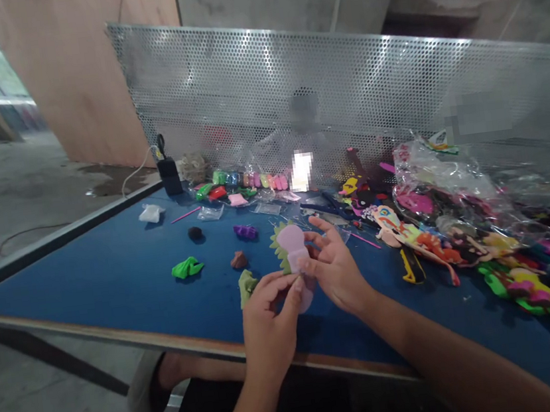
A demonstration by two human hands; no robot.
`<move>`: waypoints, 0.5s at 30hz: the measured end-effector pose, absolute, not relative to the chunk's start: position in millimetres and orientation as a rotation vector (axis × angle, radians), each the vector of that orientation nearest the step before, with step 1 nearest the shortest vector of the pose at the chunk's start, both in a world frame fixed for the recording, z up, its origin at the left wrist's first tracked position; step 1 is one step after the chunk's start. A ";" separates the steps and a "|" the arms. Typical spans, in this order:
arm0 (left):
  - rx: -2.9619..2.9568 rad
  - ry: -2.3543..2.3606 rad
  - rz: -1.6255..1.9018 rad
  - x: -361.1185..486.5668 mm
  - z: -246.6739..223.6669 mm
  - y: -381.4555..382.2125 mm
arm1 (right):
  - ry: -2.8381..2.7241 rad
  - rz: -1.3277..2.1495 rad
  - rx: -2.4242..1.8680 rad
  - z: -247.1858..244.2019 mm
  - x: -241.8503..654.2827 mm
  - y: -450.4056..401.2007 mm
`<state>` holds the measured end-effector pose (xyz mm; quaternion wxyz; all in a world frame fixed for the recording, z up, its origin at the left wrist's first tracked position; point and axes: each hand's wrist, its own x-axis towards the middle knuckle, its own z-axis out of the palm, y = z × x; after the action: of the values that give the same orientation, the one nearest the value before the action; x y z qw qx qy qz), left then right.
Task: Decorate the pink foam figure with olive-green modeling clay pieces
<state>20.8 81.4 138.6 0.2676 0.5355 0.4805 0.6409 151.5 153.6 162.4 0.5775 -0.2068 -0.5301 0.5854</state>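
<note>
Between both hands, above the blue table, is a flat pale-purple foam or clay cutout [290, 239] with an olive-green toothed edge along its left side. My left hand [272, 306] pinches its lower part between thumb and fingers. With thumb and fingers, my right hand [335, 262] grips its right side, the fingertips partly behind it. Just left of my left hand lies an olive-green lump of clay [247, 287]. Farther left on the table are a brown lump [238, 259], a purple lump [246, 231], a bright green lump [187, 267] and a black lump [195, 232].
A yellow utility knife [411, 265] lies right of my hands. Colourful cutouts and plastic bags [445, 205] pile up along the right. Clay packets [252, 181] line the back before a perforated metal panel [250, 82]. A black box [169, 176] stands at the back left.
</note>
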 end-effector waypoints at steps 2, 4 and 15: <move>1.413 1.268 1.739 20.6 139.9 80.6 | -1.231 1.460 -0.505 163.2 150.7 153.1; 1.343 1.216 1.737 20.7 141.1 80.0 | -1.235 1.553 -0.552 164.0 149.8 152.3; 0.901 1.133 1.656 12.5 131.6 81.2 | -1.302 1.439 -0.523 167.6 157.1 152.7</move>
<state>12.5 81.2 131.6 0.4540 0.3649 0.4592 0.6708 157.1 152.7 167.6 0.5361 -0.2196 -0.5469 0.6043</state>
